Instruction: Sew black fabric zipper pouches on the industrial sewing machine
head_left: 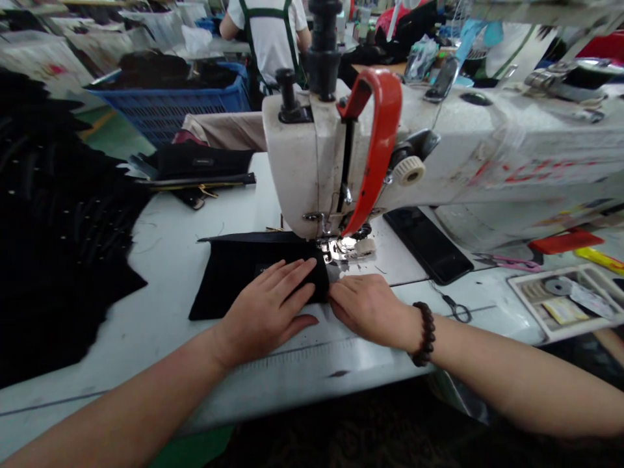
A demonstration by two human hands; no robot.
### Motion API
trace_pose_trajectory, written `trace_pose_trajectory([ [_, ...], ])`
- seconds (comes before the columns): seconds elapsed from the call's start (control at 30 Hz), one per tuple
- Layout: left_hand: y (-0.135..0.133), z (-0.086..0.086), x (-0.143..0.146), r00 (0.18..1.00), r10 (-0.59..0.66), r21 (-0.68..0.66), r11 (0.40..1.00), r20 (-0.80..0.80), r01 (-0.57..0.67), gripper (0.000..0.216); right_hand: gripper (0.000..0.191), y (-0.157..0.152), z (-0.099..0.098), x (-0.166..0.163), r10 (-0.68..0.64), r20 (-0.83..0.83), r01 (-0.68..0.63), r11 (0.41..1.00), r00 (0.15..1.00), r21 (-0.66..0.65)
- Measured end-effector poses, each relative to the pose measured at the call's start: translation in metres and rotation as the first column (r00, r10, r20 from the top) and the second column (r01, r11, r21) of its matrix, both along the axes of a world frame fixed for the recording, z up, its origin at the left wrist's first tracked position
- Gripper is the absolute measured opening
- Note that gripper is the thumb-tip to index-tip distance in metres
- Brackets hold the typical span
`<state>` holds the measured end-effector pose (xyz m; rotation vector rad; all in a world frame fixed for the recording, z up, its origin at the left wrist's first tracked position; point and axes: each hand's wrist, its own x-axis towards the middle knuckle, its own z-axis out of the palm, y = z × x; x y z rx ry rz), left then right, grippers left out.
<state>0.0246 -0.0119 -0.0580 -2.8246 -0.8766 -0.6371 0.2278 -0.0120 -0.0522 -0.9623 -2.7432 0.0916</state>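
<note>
A black fabric pouch with a small label lies on the sewing machine's bed, its right end by the lit presser foot. My left hand rests on top of the pouch, fingers stretched out and the thumb apart. At the pouch's right edge, just in front of the foot, my right hand is closed with its fingertips pinched on the edge. The sewing machine's head, with a red lever guard, stands above. The needle's tip is hard to make out.
A big heap of black pieces covers the left side. More black pouches lie behind. To the right are a phone, small thread snips and a tray. Beyond stand a blue crate and a person.
</note>
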Motion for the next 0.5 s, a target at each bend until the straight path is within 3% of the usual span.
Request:
trace_pose_trajectory([
  [0.1,0.002,0.004,-0.003,0.999,0.038,0.069,0.997,-0.028,-0.036,0.020,0.018,0.003,0.003,-0.002,-0.078,-0.089,0.069,0.993,0.993,-0.092],
  [0.2,0.001,0.009,-0.005,0.997,-0.079,0.149,0.986,0.021,0.075,0.020,0.021,0.004,0.003,-0.003,-0.056,-0.154,0.040,0.994,0.986,-0.103],
  [0.3,0.000,0.013,-0.007,0.993,-0.110,0.169,0.980,0.036,0.102,0.014,0.026,0.004,0.000,-0.003,-0.011,-0.214,-0.001,0.998,0.977,-0.055],
  [0.43,0.002,0.011,-0.006,1.000,0.018,0.120,0.993,-0.008,-0.017,0.022,0.028,0.004,-0.006,-0.003,0.078,-0.215,-0.069,0.997,0.974,0.047],
  [0.5,0.005,0.007,-0.005,0.999,0.024,0.091,0.996,-0.029,-0.021,0.025,0.027,0.004,-0.008,-0.002,0.120,-0.173,-0.105,0.990,0.978,0.092],
])
